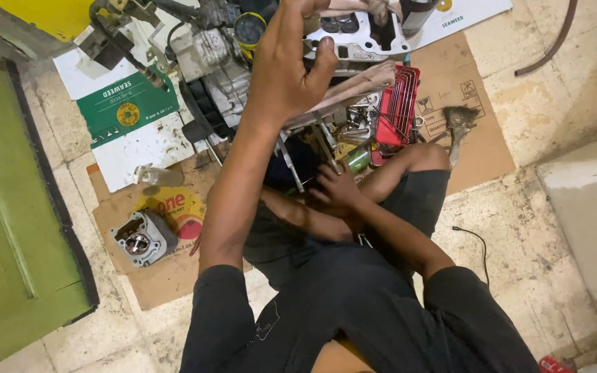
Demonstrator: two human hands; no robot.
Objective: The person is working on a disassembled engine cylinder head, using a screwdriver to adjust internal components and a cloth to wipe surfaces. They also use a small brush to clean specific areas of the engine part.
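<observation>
Seated on a stained tile floor (pixel 533 228) spread with flattened cardboard (pixel 475 117), amid a stripped small engine. Largest piece, the pale metal engine casing (pixel 357 41), at top centre, with left hand (pixel 288 65) raised against it, fingers curled around the casing's near edge, thumb pressed on. Lower, right hand (pixel 336 190) down between the knees, fingers bent over loose tools and parts; whether gripping 1 cannot be told. Red rack of hex keys (pixel 399 103) just right of the casing. Separate finned cylinder (pixel 143 238) lying well apart on cardboard at left. Apparently mid-teardown: casing steadied while a tool gets picked. Next move likely calls for a firm brace and the right-sized tool.
</observation>
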